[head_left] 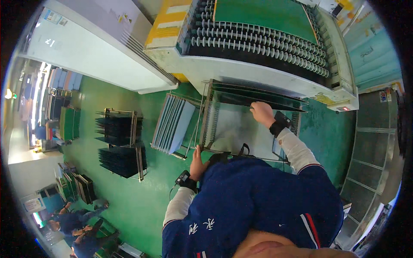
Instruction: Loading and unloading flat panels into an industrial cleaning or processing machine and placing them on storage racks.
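In front of me stands a slotted metal rack (211,129) with several thin dark green panels (241,95) upright toward its far side. My right hand (263,114) reaches over the rack, its fingers curled closed at the upper edge of the nearest dark panel. The fingertips are partly hidden, but they appear to pinch that edge. My left hand (198,165) is low by the rack's near left corner, fingers stretched out toward the rail and holding nothing that shows. Both wrists carry small black devices on straps.
Beyond the rack is a roller conveyor machine (258,46) carrying a large green board (262,17). Pale panels (174,122) stand in a rack on the left, with dark panel racks (118,129) farther left. People (79,230) sit at lower left. Metal shelving (370,155) stands right.
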Demonstrator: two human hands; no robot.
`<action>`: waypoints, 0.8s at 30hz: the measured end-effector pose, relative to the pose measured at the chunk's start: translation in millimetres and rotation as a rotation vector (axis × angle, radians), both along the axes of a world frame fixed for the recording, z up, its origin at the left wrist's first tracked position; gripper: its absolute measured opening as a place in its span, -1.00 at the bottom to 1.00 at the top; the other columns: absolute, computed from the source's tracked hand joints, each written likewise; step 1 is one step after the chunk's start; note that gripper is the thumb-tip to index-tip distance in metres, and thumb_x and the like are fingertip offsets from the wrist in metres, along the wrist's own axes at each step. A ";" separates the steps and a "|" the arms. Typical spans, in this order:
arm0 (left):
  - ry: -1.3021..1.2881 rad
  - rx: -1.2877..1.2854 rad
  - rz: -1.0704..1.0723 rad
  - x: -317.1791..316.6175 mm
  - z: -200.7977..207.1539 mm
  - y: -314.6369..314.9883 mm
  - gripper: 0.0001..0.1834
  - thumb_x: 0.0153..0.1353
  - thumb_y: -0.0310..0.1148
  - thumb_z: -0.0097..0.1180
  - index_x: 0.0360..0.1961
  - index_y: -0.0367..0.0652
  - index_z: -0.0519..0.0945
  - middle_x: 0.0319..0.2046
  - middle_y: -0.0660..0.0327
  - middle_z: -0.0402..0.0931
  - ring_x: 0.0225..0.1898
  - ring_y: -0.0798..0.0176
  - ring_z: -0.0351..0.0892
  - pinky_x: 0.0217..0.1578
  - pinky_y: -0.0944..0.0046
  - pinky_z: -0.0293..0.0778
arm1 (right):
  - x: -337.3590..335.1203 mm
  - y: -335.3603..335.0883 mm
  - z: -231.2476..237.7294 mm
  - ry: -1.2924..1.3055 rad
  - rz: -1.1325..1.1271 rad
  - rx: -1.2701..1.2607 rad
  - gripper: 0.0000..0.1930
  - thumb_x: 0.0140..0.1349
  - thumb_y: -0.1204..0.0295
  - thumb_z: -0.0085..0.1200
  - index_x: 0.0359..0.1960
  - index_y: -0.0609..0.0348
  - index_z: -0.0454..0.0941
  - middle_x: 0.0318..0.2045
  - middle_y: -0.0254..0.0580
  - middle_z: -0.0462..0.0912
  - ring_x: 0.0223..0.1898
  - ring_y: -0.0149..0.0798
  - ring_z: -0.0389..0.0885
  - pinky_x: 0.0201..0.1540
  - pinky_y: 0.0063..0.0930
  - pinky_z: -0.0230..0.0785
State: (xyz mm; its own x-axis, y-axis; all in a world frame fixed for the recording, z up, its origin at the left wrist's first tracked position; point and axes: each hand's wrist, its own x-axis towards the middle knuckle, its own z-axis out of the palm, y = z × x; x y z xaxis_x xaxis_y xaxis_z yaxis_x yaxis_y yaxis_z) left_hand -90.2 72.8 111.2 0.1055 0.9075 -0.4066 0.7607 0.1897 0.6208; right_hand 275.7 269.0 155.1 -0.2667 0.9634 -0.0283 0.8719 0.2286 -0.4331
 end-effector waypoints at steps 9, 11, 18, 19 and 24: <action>-0.013 0.023 -0.035 -4.5 -3.2 3.5 0.05 -0.02 -0.29 0.26 0.38 -0.15 -0.18 0.26 -0.12 0.09 0.22 -0.16 0.21 0.16 0.09 0.29 | 16.3 9.2 113.4 -0.046 0.010 0.085 -0.81 0.08 0.30 0.07 -0.54 0.14 0.53 -0.55 -0.05 0.55 -0.41 0.06 0.56 -0.39 -0.07 0.35; -0.017 0.025 -0.043 -7.1 -4.2 5.9 0.04 -0.02 -0.29 0.26 0.38 -0.14 -0.16 0.25 -0.12 0.10 0.23 -0.15 0.21 0.17 0.10 0.27 | 23.2 9.0 169.0 0.014 -0.056 0.219 -0.80 0.06 0.27 0.11 -0.52 0.15 0.53 -0.54 -0.06 0.56 -0.42 0.07 0.55 -0.39 -0.09 0.36; -0.085 -0.020 0.018 -18.7 -6.0 24.5 -0.15 -0.01 -0.27 0.25 0.29 -0.20 0.14 0.23 -0.13 0.15 0.24 -0.15 0.19 0.17 0.11 0.26 | 109.7 2.3 242.4 0.994 -0.560 0.243 -0.78 0.13 0.49 0.09 -0.18 0.19 0.58 -0.36 0.01 0.60 -0.28 -0.13 0.59 -0.19 -0.44 0.36; -0.106 -0.029 0.049 -19.3 -7.4 25.4 -0.21 -0.01 -0.25 0.25 0.25 -0.22 0.22 0.23 -0.13 0.14 0.24 -0.15 0.19 0.17 0.10 0.26 | 121.6 -3.0 232.8 0.991 -0.560 0.252 -0.78 0.13 0.49 0.09 -0.18 0.19 0.58 -0.36 0.01 0.60 -0.28 -0.13 0.59 -0.19 -0.44 0.36; 0.043 0.108 -0.004 -19.8 -7.9 30.0 -0.30 0.00 -0.22 0.25 0.17 -0.25 0.34 0.24 -0.12 0.12 0.23 -0.14 0.19 0.17 0.10 0.26 | 131.8 -21.7 176.7 1.479 -0.522 0.140 -0.75 0.27 0.48 -0.01 -0.03 0.24 0.45 -0.04 -0.15 0.53 -0.04 -0.12 0.52 0.01 -0.23 0.37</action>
